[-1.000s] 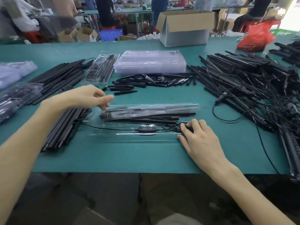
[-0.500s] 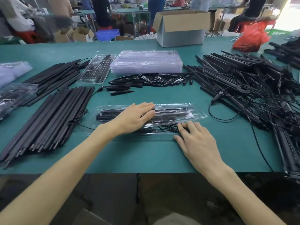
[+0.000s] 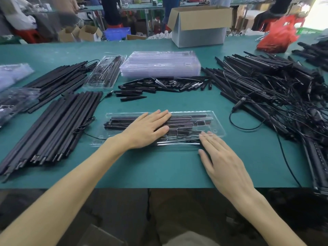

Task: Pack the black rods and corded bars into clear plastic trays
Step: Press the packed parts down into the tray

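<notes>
**Both palms flat on the filled tray**

The left hand (image 3: 147, 129) lies spread across the middle of the clear plastic tray (image 3: 217, 121), fingers straight. The right hand (image 3: 221, 160) presses its fingertips on the near right corner. Neither grip is clenched round anything: both are released and pushing flat.

The tray sits mid-counter (image 3: 159, 167), right in front of the person, with black rods (image 3: 120, 121) lined up lengthwise inside. My read is that the cover is being pressed home. To do it well, work along the rim corner by corner with flat fingers. Watch the thin cord (image 3: 88, 135) that seems to trail out at the left end, since it could get caught in the seam.

The plastic is thin, glossy and moulded, so it will likely flex and may spring back. The rods are matte, straight and rigid.

A sheaf of loose rods (image 3: 53, 126) lies to the left and tangled corded bars (image 3: 262, 89) to the right. Behind is a stack of empty trays (image 3: 159, 66).
</notes>
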The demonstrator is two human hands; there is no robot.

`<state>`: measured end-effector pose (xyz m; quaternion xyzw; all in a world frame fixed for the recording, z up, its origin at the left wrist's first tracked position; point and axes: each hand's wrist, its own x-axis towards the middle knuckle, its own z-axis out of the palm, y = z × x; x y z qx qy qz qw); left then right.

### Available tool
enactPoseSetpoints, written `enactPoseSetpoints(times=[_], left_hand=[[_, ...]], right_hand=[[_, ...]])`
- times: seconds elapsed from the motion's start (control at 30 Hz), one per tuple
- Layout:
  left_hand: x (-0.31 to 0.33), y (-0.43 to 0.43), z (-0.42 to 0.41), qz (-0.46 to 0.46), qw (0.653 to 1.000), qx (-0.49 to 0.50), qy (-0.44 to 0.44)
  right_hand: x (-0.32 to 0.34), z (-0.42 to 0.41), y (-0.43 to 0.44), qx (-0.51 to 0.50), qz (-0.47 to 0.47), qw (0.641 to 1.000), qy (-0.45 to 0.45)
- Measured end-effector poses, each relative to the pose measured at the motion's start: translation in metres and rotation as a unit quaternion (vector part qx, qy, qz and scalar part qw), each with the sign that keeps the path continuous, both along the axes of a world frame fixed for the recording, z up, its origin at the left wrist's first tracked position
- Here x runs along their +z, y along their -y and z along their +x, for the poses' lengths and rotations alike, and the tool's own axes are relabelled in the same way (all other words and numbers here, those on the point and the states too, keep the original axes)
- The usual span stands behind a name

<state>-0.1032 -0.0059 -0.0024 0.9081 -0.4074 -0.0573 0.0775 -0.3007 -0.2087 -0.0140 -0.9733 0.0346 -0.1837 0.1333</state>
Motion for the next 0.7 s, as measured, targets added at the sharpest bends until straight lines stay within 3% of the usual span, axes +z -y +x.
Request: enactPoseSetpoints(times=[0.23,0.37,0.47,0.57,0.7], left_hand=[[0.003,0.001,0.001,-0.030,0.999,0.001,-0.042],[0.025,0.000,0.006,-0.078,0.987,0.061,-0.124],[0.051,0.005,0.007,-0.060,0.982,0.101,-0.145],[0.064,0.011,0.004,-0.029,0.984,0.047,-0.168],[0.059,0.007,0.001,0.081,0.975,-0.014,-0.207]], right_hand=[[-0.002,-0.002,0.001,-0.012,0.034,0.999,0.010],[-0.001,-0.002,-0.001,-0.008,0.026,1.000,0.013],[0.002,0.002,-0.002,0.000,0.006,1.000,0.006],[0.011,0.007,-0.004,0.006,-0.008,1.000,-0.002],[0.023,0.023,-0.011,0.025,-0.027,0.999,-0.006]])
